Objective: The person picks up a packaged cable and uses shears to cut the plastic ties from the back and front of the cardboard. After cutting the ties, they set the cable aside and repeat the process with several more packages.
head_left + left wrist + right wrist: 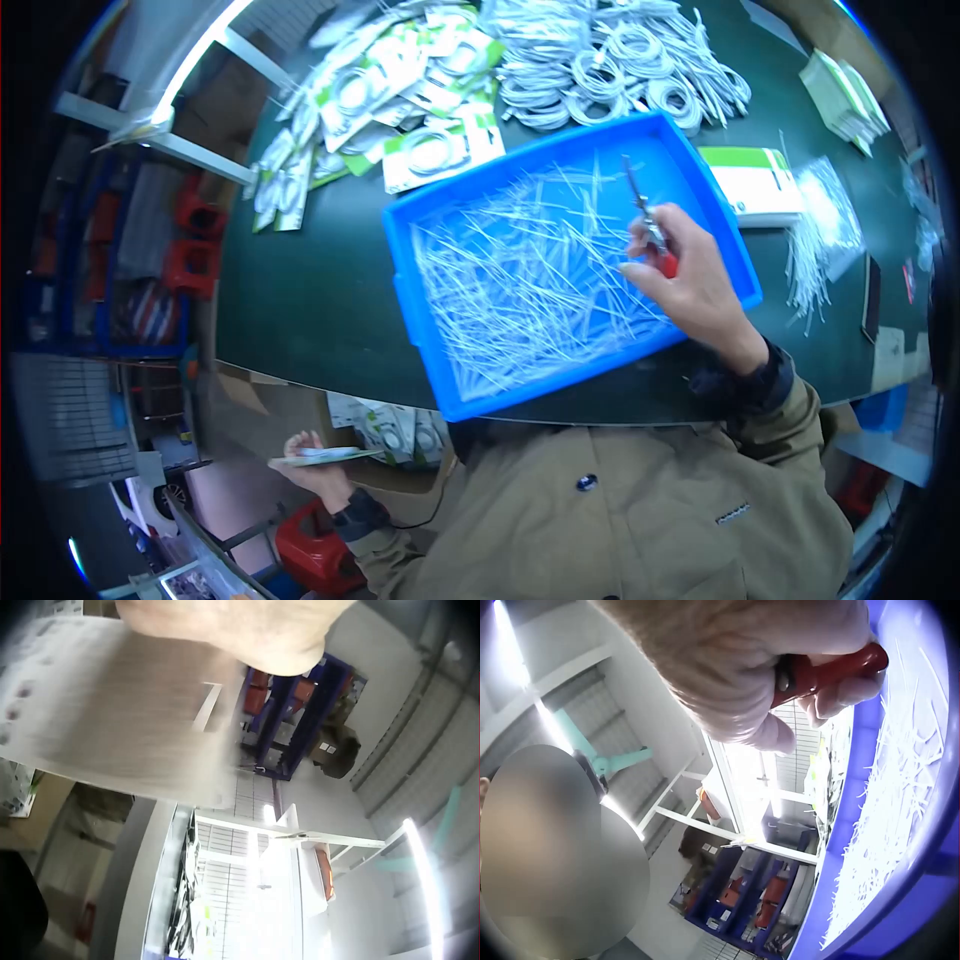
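Out past the table's front edge, low on the left of the head view, my left hand holds a flat card packet nearly level. The left wrist view shows that packet up close, a pale blurred card with a hang slot. Over the right side of a blue tray, my right hand grips a red-handled tool with a slim metal tip pointing away from me. Its red handle lies across the palm in the right wrist view. Many thin white strips lie loose in the tray.
Behind the tray are piled carded cable packets and coiled white cables. A green-and-white card stack and a bag of strips sit to the right. A carton with packets stands below the table edge.
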